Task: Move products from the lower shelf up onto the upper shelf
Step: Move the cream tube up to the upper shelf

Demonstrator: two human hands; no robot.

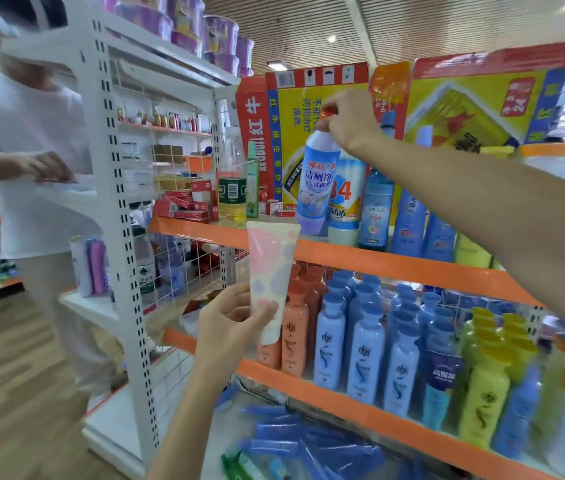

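My left hand holds a pastel pink-and-blue tube by its cap end, upright, in front of the lower shelf. My right hand grips the red cap of a white-and-blue cleaner bottle, which stands tilted on the upper shelf next to a white "84" bottle. Rows of blue bottles, orange bottles and yellow-green bottles fill the lower shelf.
Yellow and red cartons stand behind the upper-shelf bottles. A clear oil bottle is at that shelf's left end. Blue tubes lie on the bottom shelf. A person in white stands at the white rack on the left.
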